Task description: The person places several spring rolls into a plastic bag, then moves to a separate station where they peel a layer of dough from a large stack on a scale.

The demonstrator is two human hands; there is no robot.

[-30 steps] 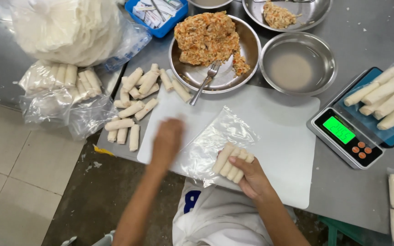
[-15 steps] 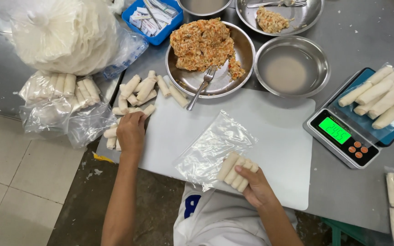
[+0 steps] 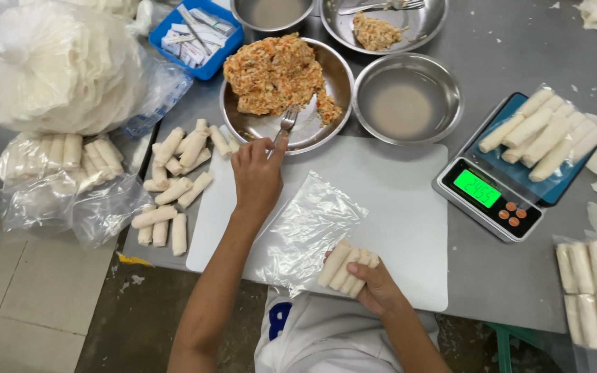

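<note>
My right hand point(image 3: 379, 289) grips a bundle of several pale spring rolls point(image 3: 345, 266) at the mouth of a clear plastic bag point(image 3: 309, 231), which lies flat on the white cutting board point(image 3: 395, 207). My left hand point(image 3: 257, 178) reaches, back up, to the board's far left corner. Its fingertips are beside the loose spring rolls point(image 3: 177, 176) nearest the bowl and just under a fork point(image 3: 285, 126). What lies under its palm is hidden. The fork leans in a steel bowl of orange filling point(image 3: 274, 76).
A digital scale point(image 3: 495, 197) with a blue tray of bagged rolls stands at the right. More bagged rolls point(image 3: 592, 283) lie near the right edge. Steel bowls point(image 3: 409, 100) sit behind the board. At the left are a big bag of wrappers point(image 3: 50, 65) and filled bags point(image 3: 57, 166).
My left hand has moved from the loose roll pile at the left up and right, towards the filling bowl. My right hand keeps its bundle at the bag's mouth.
</note>
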